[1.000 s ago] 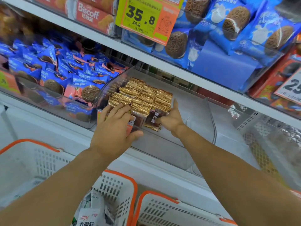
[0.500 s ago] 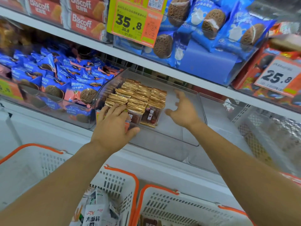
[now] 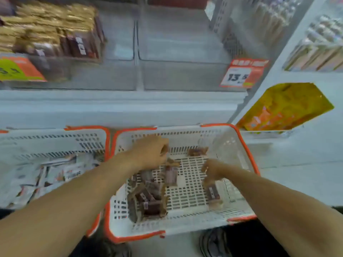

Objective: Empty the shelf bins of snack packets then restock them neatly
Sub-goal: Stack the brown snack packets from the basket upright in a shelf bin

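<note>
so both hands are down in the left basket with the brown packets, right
Not quite: the head view shows the left hand and right hand in the right basket, among the brown packets. The left basket holds white packets.

You're looking at an evenly lit shop scene with bright, flat, diffuse light and no hard shadows. The whole frame is smeared by motion blur: the gold packets [image 3: 50,25] in the clear bin melt into streaks, and the price tag [image 3: 241,75] is barely legible. Both hands, left hand [image 3: 152,153] and right hand [image 3: 213,169], are soft-edged. Wide-angle distortion bends the shelf edge [image 3: 120,101] and stretches your forearms at the corners.
</note>
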A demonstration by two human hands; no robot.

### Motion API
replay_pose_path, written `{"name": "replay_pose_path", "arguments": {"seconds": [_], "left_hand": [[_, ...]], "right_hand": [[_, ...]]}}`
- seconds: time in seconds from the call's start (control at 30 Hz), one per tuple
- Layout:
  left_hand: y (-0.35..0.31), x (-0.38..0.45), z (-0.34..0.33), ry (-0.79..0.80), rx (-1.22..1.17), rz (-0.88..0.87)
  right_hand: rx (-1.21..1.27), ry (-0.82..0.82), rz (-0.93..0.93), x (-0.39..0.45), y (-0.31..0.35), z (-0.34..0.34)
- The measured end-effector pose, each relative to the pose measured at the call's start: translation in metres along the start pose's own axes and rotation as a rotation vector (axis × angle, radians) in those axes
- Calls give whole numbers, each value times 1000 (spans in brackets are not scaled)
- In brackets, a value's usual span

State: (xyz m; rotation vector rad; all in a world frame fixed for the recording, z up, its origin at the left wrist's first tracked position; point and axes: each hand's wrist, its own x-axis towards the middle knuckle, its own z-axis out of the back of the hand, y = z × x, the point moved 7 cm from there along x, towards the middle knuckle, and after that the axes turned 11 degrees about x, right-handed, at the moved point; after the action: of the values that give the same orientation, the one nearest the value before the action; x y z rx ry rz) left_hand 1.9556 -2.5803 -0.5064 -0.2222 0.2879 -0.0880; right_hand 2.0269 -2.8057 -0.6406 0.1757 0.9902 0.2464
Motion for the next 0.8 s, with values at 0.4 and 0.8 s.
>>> {"name": "replay_pose_path", "arguments": {"seconds": [0.4, 0.8], "left_hand": [[14, -5, -251, 615, 62, 223], [33, -6, -243, 484, 95, 198]], "right_hand": [[659, -78, -233, 53, -79, -96], [434, 2, -36, 75, 17, -145]]}}
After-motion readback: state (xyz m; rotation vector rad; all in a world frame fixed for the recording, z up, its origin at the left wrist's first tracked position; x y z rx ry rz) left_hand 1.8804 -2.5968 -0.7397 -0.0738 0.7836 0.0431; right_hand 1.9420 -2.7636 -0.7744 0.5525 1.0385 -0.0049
